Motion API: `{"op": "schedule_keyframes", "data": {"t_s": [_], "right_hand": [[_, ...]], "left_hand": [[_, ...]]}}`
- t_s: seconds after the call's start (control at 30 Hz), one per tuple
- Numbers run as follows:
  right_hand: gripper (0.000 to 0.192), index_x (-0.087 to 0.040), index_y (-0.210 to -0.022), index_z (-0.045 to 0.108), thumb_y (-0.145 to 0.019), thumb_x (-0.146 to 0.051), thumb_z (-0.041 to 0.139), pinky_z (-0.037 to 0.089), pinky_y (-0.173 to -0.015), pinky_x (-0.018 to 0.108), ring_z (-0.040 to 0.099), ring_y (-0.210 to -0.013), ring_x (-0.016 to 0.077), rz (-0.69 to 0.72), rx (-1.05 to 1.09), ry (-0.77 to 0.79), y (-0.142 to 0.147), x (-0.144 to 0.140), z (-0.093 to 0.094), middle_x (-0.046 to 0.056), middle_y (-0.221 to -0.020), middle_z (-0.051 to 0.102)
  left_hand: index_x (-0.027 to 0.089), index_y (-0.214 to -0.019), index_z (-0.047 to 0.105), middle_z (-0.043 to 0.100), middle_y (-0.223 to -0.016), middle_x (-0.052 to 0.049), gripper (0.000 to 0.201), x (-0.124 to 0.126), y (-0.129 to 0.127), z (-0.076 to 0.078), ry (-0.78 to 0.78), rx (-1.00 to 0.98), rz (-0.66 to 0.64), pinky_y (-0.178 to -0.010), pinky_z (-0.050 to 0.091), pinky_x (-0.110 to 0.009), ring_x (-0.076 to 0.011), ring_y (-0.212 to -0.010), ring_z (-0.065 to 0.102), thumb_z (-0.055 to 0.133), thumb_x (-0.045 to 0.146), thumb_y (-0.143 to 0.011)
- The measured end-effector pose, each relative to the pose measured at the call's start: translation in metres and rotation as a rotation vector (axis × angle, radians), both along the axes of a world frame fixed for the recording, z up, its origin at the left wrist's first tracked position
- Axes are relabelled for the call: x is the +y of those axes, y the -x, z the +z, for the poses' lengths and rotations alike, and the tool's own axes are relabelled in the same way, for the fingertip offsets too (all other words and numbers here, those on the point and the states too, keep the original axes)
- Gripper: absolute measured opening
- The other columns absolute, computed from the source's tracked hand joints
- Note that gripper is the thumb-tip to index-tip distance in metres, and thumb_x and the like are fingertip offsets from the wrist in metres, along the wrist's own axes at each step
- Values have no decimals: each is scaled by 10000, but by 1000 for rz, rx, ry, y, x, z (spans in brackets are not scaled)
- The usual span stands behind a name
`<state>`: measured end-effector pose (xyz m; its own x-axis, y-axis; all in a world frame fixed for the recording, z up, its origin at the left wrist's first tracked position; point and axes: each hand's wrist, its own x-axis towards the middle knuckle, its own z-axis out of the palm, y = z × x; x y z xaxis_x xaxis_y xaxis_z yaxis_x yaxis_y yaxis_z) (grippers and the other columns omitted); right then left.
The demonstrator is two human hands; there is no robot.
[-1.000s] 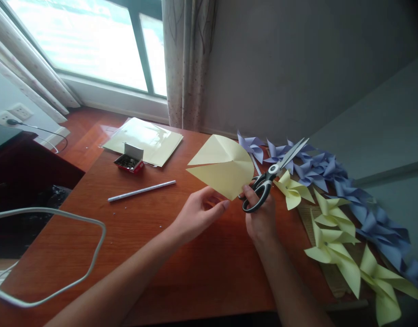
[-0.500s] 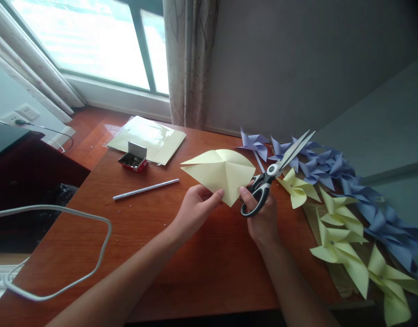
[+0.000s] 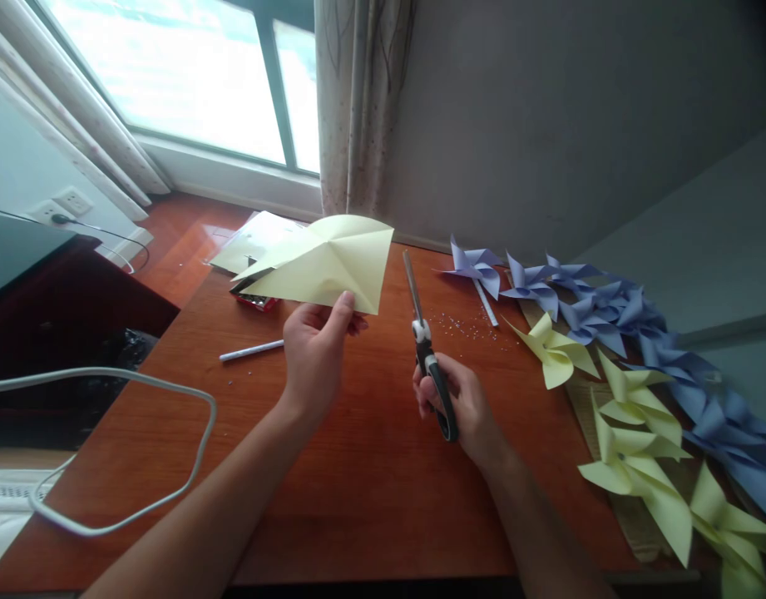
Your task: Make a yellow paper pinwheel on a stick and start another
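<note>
A creased sheet of yellow paper [image 3: 333,258] with a slit running in from its left corner is pinched in my left hand [image 3: 317,349], thumb on top near the lower edge. My right hand [image 3: 461,399] grips black-and-white scissors [image 3: 423,337] by the handles, blades pointing up and away. The blades look closed, seen edge-on, and stand apart from the paper, to its right. Under the paper's left side, a small red box [image 3: 258,303] is partly hidden. A pale striped paper stick [image 3: 251,351] lies on the table just left of my left hand.
Purple pinwheels [image 3: 529,283] and yellow pinwheels [image 3: 635,462] line the right side, some on cardboard [image 3: 635,524]. Tiny scraps [image 3: 463,326] dot the wooden table [image 3: 370,499]. A paper stack [image 3: 258,233] lies at the back left. A white cable [image 3: 211,433] loops over the left edge.
My left hand has turned the paper and carried it left and up. My right hand has let go of the paper's edge, and the scissors have swung from pointing right to pointing away.
</note>
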<state>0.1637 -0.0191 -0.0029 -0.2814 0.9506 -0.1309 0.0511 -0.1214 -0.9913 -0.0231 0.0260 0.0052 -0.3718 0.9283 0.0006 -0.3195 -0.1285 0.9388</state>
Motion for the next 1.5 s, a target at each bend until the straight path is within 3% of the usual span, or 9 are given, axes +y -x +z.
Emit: {"op": "schedule_keyframes", "data": {"t_s": [0.17, 0.37, 1.07, 1.5], "right_hand": [[421, -191, -850, 574, -886, -606, 636, 324, -552, 264, 430, -616, 126, 135, -192, -10, -1, -1, 3, -25, -698, 491], [440, -192, -831, 563, -877, -623, 635, 324, -557, 258, 427, -623, 127, 186, -160, 41, -3, 0, 4, -26, -700, 495], [467, -197, -887, 572, -870, -662, 614, 350, -552, 269, 434, -588, 129, 208, -35, 105, -1, -1, 0, -20, -691, 494], [482, -170, -878, 565, -880, -649, 620, 360, -525, 258, 456, -565, 112, 193, -19, 124, 0, -2, -4, -21, -677, 498]], "left_hand": [[137, -742, 693, 661, -657, -16, 233, 4, 4, -2, -11, -3, 38, -600, 458, -224, -107, -591, 584, 769, 348, -805], [139, -745, 695, 675, -654, -22, 237, 1, 2, -1, -3, 36, -15, -595, 459, -229, -116, -590, 593, 761, 356, -813], [141, -727, 687, 687, -638, -30, 260, -6, -2, 3, 2, 155, -90, -595, 473, -247, -135, -593, 609, 728, 365, -853], [133, -714, 687, 691, -633, -28, 255, -4, -2, 1, -1, 108, -90, -579, 464, -238, -127, -585, 602, 733, 341, -854]]}}
